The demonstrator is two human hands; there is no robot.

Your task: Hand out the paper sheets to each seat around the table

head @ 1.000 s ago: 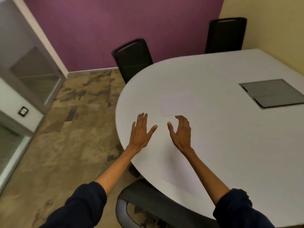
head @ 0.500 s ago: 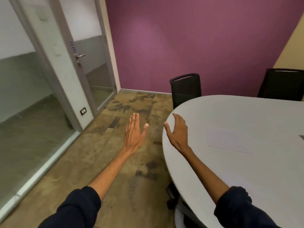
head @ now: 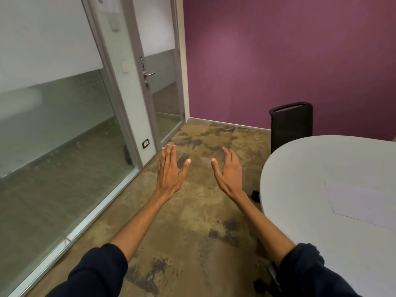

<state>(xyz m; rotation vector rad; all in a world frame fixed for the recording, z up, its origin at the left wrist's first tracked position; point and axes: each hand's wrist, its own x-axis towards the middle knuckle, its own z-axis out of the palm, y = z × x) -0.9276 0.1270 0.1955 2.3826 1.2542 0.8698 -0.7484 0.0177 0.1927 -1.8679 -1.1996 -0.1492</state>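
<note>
Both arms extended forward over the mottled floor (head: 192,221), dark sleeves pushed up to the elbows. Left hand (head: 168,170) flat, fingers straight and close together, thumb splayed out; holds nothing. Right hand (head: 230,171) likewise empty, fingers extended, thumb out toward the left hand; the two are apart, not touching. White table (head: 300,168) lies to the right of the right hand. One paper sheet (head: 360,202) flat on it, well right of that hand. Black chair (head: 290,123) beyond the right hand, against the table's far edge. Glass door (head: 158,82) beyond the left hand.
</note>
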